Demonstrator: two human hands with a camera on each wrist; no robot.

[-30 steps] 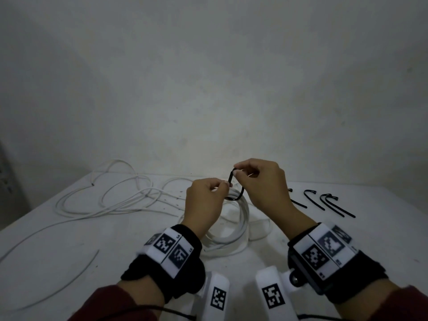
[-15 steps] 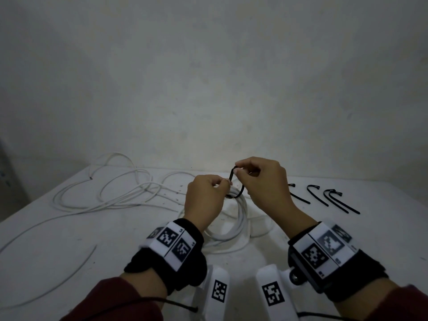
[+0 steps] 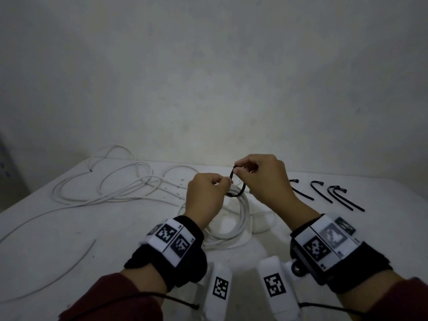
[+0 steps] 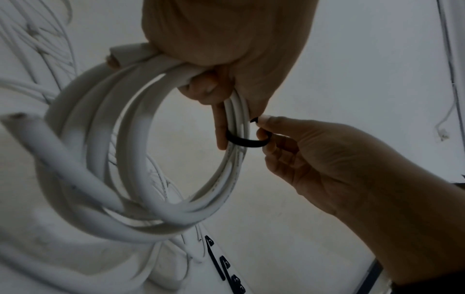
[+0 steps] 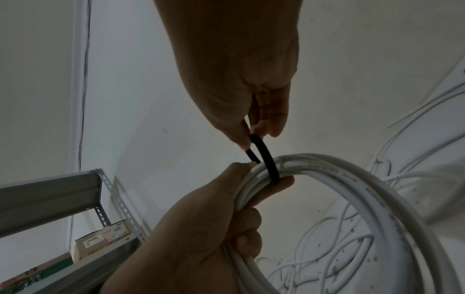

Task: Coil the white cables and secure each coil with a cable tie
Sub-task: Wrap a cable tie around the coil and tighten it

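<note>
Left hand [image 3: 205, 195] grips the white coil [image 3: 240, 218]; right hand [image 3: 264, 179] pinches the black tie [image 3: 238, 186] looped round it.

We read this as a plain workroom or storage room, not a home space. A bare, scuffed whitish wall [image 3: 208, 77] rises straight behind a white table [image 3: 58, 239] speckled with dirt. In the right wrist view we see a grey slotted-angle metal shelving rack [image 5: 105, 191] holding cardboard boxes [image 5: 105, 238]. Loose white cables [image 3: 104, 188] and spare black cable ties [image 3: 333, 195] lie on the tabletop. Lighting is dim.
</note>
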